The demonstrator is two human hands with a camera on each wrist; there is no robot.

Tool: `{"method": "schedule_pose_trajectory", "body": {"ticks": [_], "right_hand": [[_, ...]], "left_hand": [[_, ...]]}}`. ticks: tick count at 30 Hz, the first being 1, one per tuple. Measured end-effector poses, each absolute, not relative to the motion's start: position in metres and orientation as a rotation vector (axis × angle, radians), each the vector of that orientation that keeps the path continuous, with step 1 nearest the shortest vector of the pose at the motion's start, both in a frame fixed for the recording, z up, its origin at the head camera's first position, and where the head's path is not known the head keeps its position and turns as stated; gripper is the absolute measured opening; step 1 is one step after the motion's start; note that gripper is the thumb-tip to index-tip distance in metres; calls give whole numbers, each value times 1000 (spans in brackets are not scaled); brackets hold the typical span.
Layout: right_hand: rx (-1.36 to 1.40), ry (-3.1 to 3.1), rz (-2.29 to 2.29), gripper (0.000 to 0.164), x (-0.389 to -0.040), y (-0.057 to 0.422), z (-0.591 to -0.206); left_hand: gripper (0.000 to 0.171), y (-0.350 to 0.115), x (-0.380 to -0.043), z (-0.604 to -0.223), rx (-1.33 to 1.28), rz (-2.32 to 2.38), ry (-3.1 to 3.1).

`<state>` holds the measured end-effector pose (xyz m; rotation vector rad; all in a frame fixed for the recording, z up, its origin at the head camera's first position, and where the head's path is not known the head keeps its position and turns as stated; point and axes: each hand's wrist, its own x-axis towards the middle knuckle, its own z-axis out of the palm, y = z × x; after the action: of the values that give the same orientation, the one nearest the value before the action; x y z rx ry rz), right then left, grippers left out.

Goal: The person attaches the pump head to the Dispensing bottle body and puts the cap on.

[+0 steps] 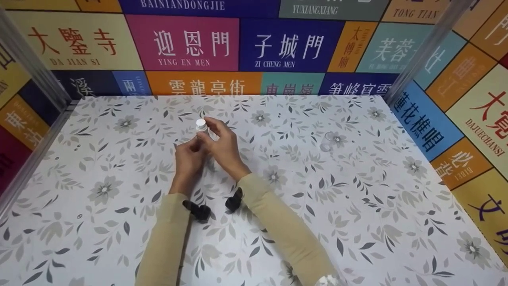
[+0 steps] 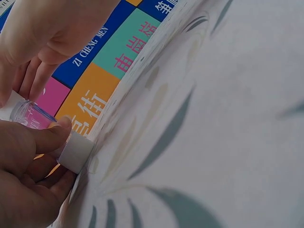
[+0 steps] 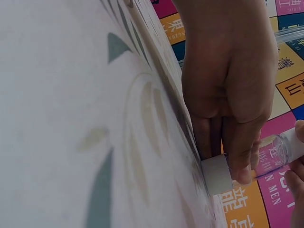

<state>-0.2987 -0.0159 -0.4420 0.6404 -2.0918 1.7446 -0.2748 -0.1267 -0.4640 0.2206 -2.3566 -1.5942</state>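
A small clear bottle with a white top is held upright between the hands, left of the table's middle. Its see-through body shows in the right wrist view, and so does its white base. My left hand grips the bottle low down, thumb and fingers just above the base. Higher up, my right hand has thumb and fingers around the white top; in the right wrist view only its fingertips show at the edge. Whether the base touches the table I cannot tell.
On the flower-patterned table, right of the hands, lies a small transparent piece, hard to make out. Colourful lettered panels stand behind the table and at both sides. A black wrist camera sits on the left sleeve.
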Motion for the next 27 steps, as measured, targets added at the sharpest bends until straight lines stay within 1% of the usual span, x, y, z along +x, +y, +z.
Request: {"method": "schedule_pose_trajectory", "body": {"ticks": [13,21,24,27], "right_hand": [[622,-2085,1781,38,-295,-17,-436],[622,-2091,1717,36,-276,-16,-414],[605,-2089,1744,39,-281,-17,-420],[598,-2077,1778,41,-289,-19,-430]], "left_hand": [[18,-125,-276,-463,185,-1600,-2357],[23,-126,-276,-464,197,-1638,-2338],[26,-126,-276,-465,218,-1626,-2358],[26,-127,-275,-464,222,-1620,-2361]]}}
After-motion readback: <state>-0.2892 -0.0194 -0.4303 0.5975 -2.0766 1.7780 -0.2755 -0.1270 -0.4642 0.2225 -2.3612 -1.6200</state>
